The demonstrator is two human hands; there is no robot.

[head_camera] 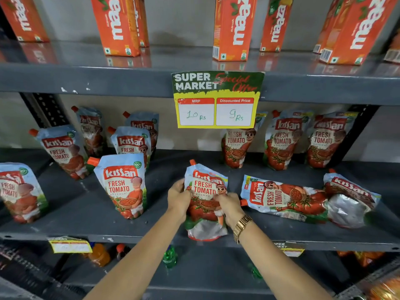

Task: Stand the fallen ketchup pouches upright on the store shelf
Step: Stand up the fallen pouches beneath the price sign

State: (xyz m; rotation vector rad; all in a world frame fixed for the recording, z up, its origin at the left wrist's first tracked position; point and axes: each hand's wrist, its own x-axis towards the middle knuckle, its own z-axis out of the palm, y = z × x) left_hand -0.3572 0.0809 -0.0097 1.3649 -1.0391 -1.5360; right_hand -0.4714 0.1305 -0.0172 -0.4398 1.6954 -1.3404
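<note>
Both hands grip one ketchup pouch (205, 187) at the front middle of the grey shelf (164, 169). My left hand (178, 197) holds its left side and my right hand (229, 203) its right side. The pouch is tilted, spout up, its silver base over the shelf's front edge. To the right, one fallen pouch (283, 198) lies on its side, spout toward my right hand. Another fallen pouch (350, 198) lies beyond it with its base toward me. Several pouches stand upright on the left (123, 187) and at the back right (281, 139).
A yellow price sign (217, 100) hangs from the upper shelf edge, above orange juice cartons (233, 29). Bottles (170, 256) stand on the shelf below. A gold watch sits on my right wrist. A bare patch of shelf lies behind the held pouch.
</note>
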